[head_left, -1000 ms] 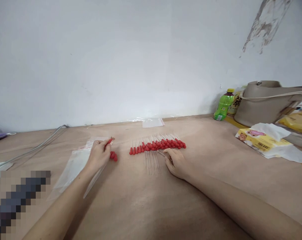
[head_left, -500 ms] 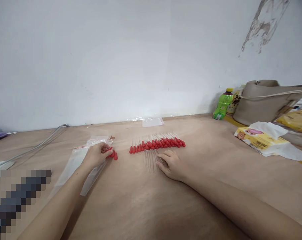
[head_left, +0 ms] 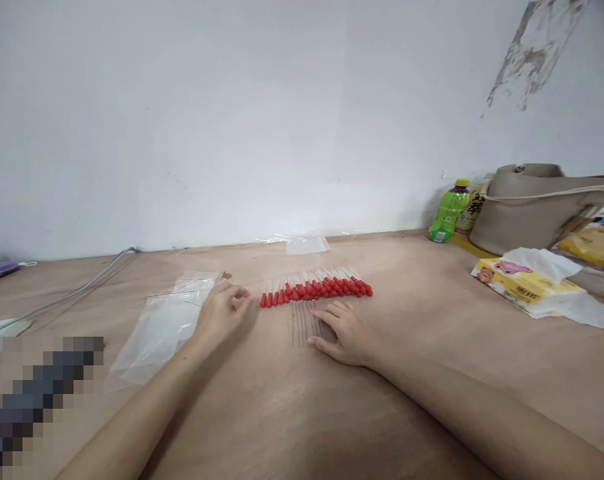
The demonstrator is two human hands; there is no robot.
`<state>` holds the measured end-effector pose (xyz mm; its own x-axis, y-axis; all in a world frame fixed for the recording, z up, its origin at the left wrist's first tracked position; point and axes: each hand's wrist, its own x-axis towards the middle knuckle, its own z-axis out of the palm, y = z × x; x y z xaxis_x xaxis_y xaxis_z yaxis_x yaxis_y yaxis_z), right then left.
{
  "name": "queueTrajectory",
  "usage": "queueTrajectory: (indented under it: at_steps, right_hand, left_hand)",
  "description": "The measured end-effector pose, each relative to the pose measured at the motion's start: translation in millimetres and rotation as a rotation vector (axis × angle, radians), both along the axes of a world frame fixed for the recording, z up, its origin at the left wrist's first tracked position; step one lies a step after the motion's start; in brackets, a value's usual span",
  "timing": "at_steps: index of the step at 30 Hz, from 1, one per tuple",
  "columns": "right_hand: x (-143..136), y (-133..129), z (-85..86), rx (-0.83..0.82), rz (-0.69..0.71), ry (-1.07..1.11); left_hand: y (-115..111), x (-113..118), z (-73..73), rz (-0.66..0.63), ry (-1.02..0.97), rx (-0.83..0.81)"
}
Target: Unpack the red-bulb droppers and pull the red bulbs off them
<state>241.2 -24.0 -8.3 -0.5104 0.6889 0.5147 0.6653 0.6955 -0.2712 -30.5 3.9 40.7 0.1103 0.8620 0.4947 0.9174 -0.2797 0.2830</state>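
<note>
My left hand (head_left: 225,312) hovers left of the row, its fingers curled and thumb and forefinger brought together. What lies in that pinch is too small to make out; a bit of red shows between the fingers. In the middle of the table is a dense row of red bulb-shaped heads (head_left: 327,288) with thin pale stems pointing to the wall. Just in front of it lie several thin metal wires (head_left: 299,327), side by side. My right hand (head_left: 345,333) rests palm down at their right edge, fingers apart, forefinger and thumb touching or beside the rightmost wires.
Clear plastic zip bags (head_left: 155,340) lie under and left of my left forearm. Another small bag (head_left: 308,246) is by the wall. A grey cable (head_left: 99,273) runs at left. To the right stand a green bottle (head_left: 449,212), a beige handbag (head_left: 512,207) and a tissue pack (head_left: 532,287).
My left hand has moved right, away from the zip bags and closer to the row; the red pieces beside it are now mostly hidden. My right hand has barely shifted.
</note>
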Motion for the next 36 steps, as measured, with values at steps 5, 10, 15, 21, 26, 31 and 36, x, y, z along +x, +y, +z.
queueTrajectory:
  at_steps: [5,10,15,21,26,31,36]
  right_hand:
    - [0.0,0.1,1.1,0.009,0.007,0.014]
    - [0.9,-0.7,3.0,0.005,0.004,0.018]
    - [1.3,-1.0,3.8,-0.009,-0.013,0.034]
    - [0.4,0.4,3.0,-0.029,-0.011,0.046]
    - [0.4,1.3,0.5,0.004,-0.014,0.081]
    - [-0.1,4.0,-4.8,0.147,-0.134,0.232]
    - [5.8,5.3,-2.3,0.392,-0.161,0.216]
  left_hand:
    - [-1.6,46.5,-10.5,-0.154,0.013,-0.033]
    - [30.1,66.7,-10.8,0.106,0.026,-0.154]
    - [48.8,74.9,-11.7,0.177,0.03,-0.243]
    - [53.8,78.7,-14.0,0.211,0.0,-0.31]
    - [52.1,74.3,-6.7,0.192,-0.055,-0.295]
    - [15.2,63.2,3.1,0.07,-0.062,-0.17]
    - [-27.9,47.5,-14.3,-0.249,0.155,0.185]
